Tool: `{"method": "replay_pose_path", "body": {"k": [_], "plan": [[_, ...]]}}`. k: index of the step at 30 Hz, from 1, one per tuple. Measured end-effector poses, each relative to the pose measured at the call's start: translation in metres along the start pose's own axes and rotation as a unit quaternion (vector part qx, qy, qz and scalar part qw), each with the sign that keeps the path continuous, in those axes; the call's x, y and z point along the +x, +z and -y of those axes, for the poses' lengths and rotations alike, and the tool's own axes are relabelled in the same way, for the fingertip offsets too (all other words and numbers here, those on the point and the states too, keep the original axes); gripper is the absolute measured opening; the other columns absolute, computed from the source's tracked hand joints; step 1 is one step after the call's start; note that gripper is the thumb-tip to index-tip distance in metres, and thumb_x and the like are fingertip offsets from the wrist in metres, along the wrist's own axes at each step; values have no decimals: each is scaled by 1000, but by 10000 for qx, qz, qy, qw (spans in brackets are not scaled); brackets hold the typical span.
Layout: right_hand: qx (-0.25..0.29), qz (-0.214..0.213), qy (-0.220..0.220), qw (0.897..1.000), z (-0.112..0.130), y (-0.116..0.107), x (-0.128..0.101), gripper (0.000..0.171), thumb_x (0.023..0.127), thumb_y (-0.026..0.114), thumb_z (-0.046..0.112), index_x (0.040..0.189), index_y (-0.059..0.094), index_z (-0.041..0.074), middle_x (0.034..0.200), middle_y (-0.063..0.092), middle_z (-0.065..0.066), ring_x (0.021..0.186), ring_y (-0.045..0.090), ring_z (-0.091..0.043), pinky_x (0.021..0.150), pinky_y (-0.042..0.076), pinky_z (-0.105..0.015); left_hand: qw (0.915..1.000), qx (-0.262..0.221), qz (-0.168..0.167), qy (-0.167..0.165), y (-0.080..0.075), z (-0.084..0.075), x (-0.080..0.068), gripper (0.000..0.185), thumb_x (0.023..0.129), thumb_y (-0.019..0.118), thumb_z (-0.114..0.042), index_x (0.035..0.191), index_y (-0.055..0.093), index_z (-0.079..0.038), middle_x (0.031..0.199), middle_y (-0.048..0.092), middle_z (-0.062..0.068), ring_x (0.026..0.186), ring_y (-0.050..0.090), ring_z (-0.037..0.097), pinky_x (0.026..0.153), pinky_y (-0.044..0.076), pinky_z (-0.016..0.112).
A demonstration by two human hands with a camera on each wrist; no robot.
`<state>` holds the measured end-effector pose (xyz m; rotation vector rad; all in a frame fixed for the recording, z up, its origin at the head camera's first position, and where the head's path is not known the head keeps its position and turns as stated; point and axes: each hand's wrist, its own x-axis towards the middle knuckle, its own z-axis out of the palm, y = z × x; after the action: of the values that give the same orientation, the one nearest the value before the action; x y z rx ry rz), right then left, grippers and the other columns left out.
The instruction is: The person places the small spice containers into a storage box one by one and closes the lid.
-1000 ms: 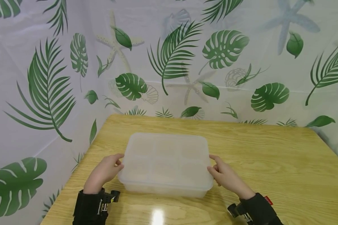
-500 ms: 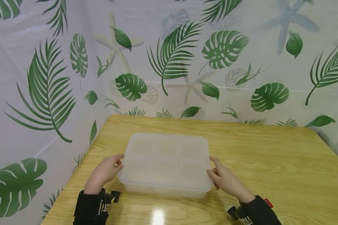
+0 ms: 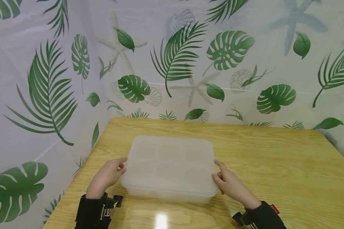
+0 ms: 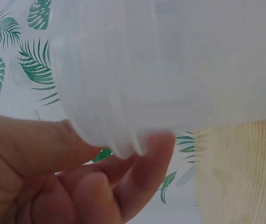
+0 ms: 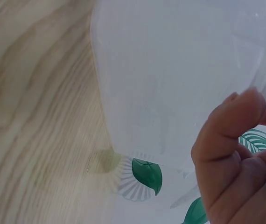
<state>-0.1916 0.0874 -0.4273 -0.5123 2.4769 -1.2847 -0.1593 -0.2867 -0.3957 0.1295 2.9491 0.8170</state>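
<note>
Your left hand (image 3: 107, 176) grips left edge of translucent lidded box (image 3: 169, 167), fingers curled at rim. Your right hand (image 3: 230, 186) grips right edge, thumb on lid. Box sits on wooden table (image 3: 275, 165), near its left side; leaf-print backdrop (image 3: 46, 95) behind.

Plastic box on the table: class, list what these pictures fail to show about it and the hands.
- Contents of the plastic box: head view, frosted lid blurs them.
- Left hand fingertips: head view, hidden under the box's rim.
- Right hand: right wrist view, cut off by the frame edge.
</note>
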Motion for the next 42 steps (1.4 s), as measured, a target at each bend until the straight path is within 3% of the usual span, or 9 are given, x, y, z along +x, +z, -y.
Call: {"method": "replay_pose_path", "body": {"k": [10, 15, 20, 25, 30, 36, 42], "plan": [[-197, -223, -115, 9995, -2, -3, -1, 58, 94, 44, 24, 137, 17, -4, 67, 44, -4, 51, 38, -14, 49, 34, -27, 9999, -61, 0, 90, -2, -2, 0, 39, 89, 52, -5, 125, 46, 8, 103, 57, 18, 94, 54, 31, 74, 45, 40], [-747, -682, -362, 9942, -6, -5, 4, 57, 94, 44, 27, 133, 23, -9, 96, 48, -13, 82, 49, -21, 67, 40, -33, 9998, -103, 3, 174, 2, 2, -4, 40, 92, 48, -10, 125, 42, 12, 115, 48, 25, 104, 48, 37, 84, 40, 46], [-1166, -892, -879, 9853, -11, -9, 10, 54, 95, 42, 27, 132, 28, -10, 124, 38, -28, 111, 39, -38, 85, 37, -49, 9979, 54, 149, 620, 6, 4, -2, 46, 95, 42, -17, 128, 36, 14, 127, 36, 30, 117, 34, 42, 94, 28, 51], [-1591, -817, -1268, 9757, -11, -18, 22, 55, 95, 41, 28, 133, 28, -9, 135, 26, -28, 122, 26, -41, 94, 27, -52, 9904, 322, 445, 1266, -2, 5, 17, 45, 97, 35, -15, 132, 30, 13, 135, 26, 29, 124, 23, 40, 99, 21, 50], [-2143, -794, -1312, 9646, -7, -26, 37, 51, 95, 43, 19, 132, 29, -13, 136, 22, -30, 124, 22, -42, 97, 24, -51, 9808, 873, 670, 1612, -9, 6, 48, 45, 97, 32, -13, 133, 28, 12, 138, 22, 28, 126, 20, 38, 100, 19, 47], [-2679, -751, -1161, 9535, -4, -26, 51, 48, 92, 45, 11, 129, 31, -17, 134, 24, -32, 124, 24, -41, 97, 26, -49, 9712, 1531, 1004, 1523, -6, 8, 73, 53, 97, 35, -24, 134, 26, 12, 140, 19, 26, 126, 22, 36, 99, 23, 45], [-2982, -759, -1233, 9435, -2, -23, 58, 45, 91, 43, 6, 127, 33, -18, 132, 28, -33, 122, 28, -41, 96, 28, -48, 9693, 1790, 822, 1473, -2, 10, 79, 55, 96, 37, -26, 134, 25, 12, 140, 18, 26, 123, 29, 37, 95, 29, 46]]}}
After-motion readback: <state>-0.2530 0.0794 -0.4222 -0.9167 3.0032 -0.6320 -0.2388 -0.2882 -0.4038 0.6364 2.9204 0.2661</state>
